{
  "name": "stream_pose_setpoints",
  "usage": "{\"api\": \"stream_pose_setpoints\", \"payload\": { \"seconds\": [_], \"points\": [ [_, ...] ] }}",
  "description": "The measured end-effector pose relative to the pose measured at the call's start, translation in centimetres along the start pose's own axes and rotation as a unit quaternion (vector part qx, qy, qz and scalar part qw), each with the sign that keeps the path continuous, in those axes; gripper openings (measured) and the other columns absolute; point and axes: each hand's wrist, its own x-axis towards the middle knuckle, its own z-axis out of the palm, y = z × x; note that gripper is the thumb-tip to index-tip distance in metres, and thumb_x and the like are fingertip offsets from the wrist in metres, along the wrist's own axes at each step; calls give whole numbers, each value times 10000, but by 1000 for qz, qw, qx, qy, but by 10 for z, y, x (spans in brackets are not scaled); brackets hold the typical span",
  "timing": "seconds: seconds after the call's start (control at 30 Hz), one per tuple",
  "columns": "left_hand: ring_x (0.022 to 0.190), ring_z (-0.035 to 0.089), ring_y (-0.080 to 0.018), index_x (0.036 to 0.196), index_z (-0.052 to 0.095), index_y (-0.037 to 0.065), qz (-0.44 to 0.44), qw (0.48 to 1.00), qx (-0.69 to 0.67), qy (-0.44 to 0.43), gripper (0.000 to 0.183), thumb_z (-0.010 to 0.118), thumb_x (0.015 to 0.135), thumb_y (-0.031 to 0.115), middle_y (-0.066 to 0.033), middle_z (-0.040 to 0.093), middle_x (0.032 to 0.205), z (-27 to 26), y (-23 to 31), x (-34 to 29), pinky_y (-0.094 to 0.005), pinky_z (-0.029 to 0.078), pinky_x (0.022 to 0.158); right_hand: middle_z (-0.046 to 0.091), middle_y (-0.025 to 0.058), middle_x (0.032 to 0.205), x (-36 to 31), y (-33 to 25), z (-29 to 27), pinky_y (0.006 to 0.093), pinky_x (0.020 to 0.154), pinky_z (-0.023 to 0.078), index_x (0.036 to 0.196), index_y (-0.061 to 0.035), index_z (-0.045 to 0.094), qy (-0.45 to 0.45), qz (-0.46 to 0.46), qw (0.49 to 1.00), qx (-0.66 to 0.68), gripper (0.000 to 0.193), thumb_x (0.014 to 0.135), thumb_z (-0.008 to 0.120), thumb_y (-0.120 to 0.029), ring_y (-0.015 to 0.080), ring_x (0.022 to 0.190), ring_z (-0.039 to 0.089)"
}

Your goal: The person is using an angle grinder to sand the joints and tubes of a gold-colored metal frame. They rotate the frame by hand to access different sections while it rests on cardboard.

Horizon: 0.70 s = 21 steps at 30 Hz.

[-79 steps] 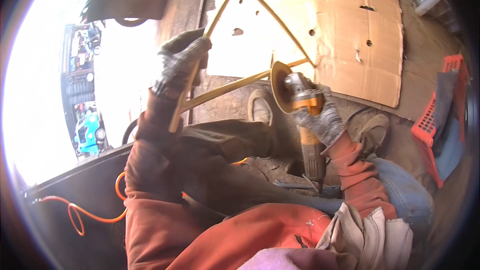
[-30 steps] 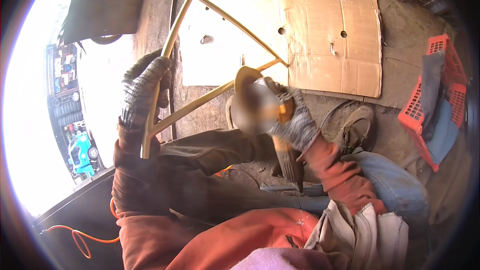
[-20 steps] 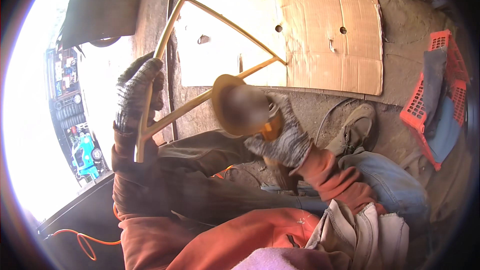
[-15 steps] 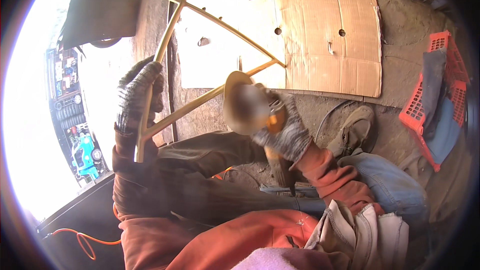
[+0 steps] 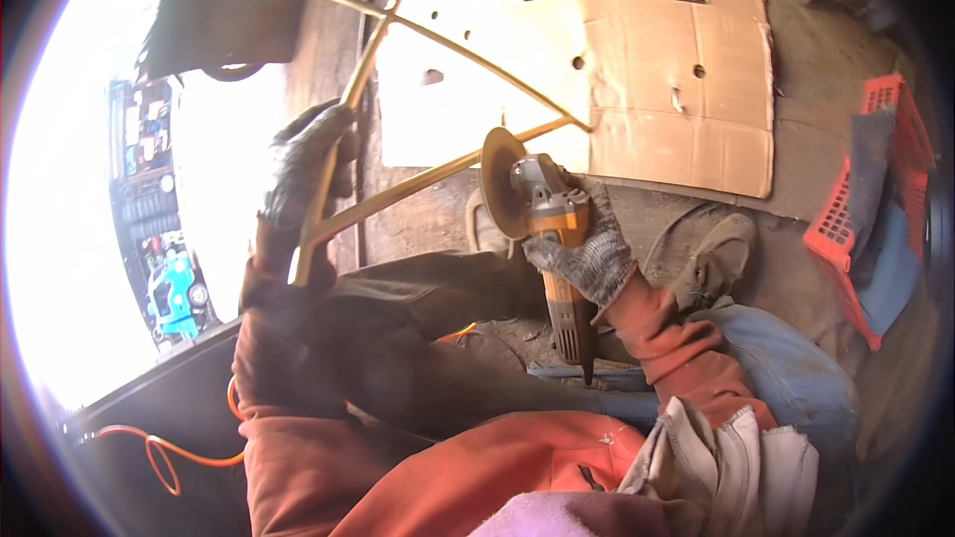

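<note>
My left hand [image 5: 310, 164], in a dark, worn knit glove, is wrapped round one bar of a gold-coloured metal frame [image 5: 418, 182]. Thin bars make up this frame: they cross near the top and meet in a corner above my left forearm. My right hand [image 5: 595, 257], gloved in grey knit, grips a yellow and grey angle grinder [image 5: 557, 214] near its head. The grinder's body hangs down toward my lap. Its round brown disc [image 5: 503, 184] stands nearly edge-on beside the frame's lower bar; whether the two touch I cannot tell.
A flat cardboard sheet [image 5: 686, 139] with holes lies on the floor ahead. At the right stands a red plastic crate [image 5: 831, 224] with dark and blue cloth over it. An orange cord [image 5: 164, 452] curls at lower left. Bright light and a blue vehicle [image 5: 177, 298] show at far left.
The view has shifted slightly, so most things sit further right. The grinder has turned: its disc, face-on and blurred before, now shows nearly edge-on and sharp. Both hands keep their holds.
</note>
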Motion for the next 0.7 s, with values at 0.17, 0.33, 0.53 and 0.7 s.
{"api": "stream_pose_setpoints", "payload": {
  "seconds": [0.17, 0.33, 0.53, 0.7],
  "points": [
    [478, 466, -59, 1064, 662, 59, -24, 1000, -5, -5, 275, 696, 895, 273, 10, 566, 679, 1, 5, 4, -213, 371, 408, 528, 95, 1345, -30, -48, 44, 369, 1049, 462, 1453, -95, 298, -89, -36, 994, -43, 870, 763, 827, -95, 190, 1238, 533],
    [480, 494, -95, 938, 695, 44, 12, 1000, -7, 0, 222, 644, 930, 259, -11, 576, 667, -2, 4, -9, -262, 424, 436, 527, 156, 1351, -47, -57, 71, 403, 1074, 434, 1493, -57, 222, -152, -72, 983, -77, 941, 777, 826, -142, 253, 1245, 551],
    [495, 490, -90, 937, 693, 36, 17, 1000, -4, -12, 217, 641, 928, 247, -11, 572, 663, -2, 8, -18, -256, 431, 451, 547, 128, 1291, -63, -60, 85, 373, 1018, 482, 1475, -86, 240, -145, -110, 978, -102, 916, 754, 804, -44, 227, 1194, 573],
    [487, 497, -99, 949, 693, 24, -4, 1000, 9, 9, 225, 650, 920, 244, -24, 581, 672, 0, 14, -20, -260, 432, 445, 535, 139, 1288, -50, -61, 75, 373, 1002, 498, 1439, -62, 260, -101, -57, 989, -97, 903, 733, 823, -33, 243, 1181, 577]
  ]
}}
